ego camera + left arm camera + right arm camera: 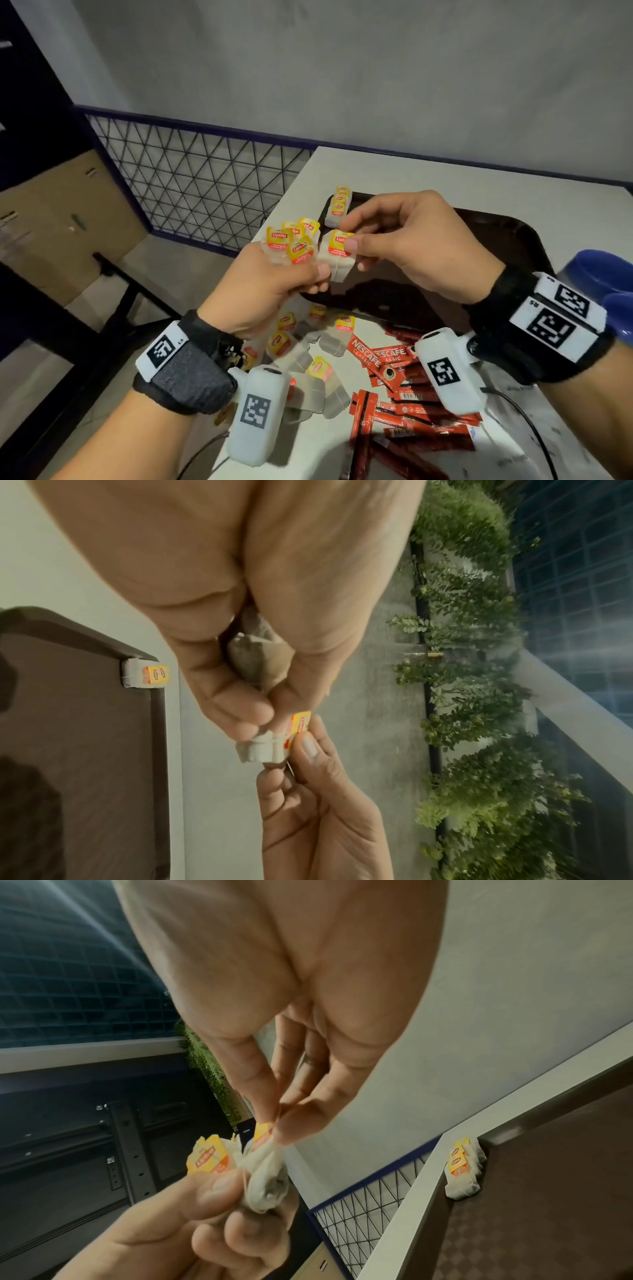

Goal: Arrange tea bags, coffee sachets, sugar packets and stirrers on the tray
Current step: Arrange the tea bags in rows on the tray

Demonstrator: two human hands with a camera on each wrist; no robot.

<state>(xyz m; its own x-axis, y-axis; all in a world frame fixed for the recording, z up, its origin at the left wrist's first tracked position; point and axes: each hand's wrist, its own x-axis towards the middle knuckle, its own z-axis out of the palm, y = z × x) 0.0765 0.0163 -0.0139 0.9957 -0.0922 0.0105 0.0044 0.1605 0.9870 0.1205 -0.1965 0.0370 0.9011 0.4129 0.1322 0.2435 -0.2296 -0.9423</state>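
My left hand (274, 284) grips a bunch of several tea bags (293, 245) with yellow and red tags, held above the table's left edge. My right hand (394, 236) pinches one tea bag (337, 253) by its tag between thumb and forefinger, right beside that bunch. In the wrist views the pinched tea bag (270, 746) (263, 1172) touches both hands. A small stack of tea bags (339, 207) stands in the far left corner of the dark brown tray (507, 236). Loose tea bags (308, 356) and red coffee sachets (394, 387) lie on the white table in front of the tray.
A black wire mesh panel (191, 185) with a dark blue frame stands left of the white table (445, 178). A blue object (603, 274) sits at the right edge. A black cable (527, 425) crosses the table at the front right. Cardboard boxes (58, 219) sit at the left.
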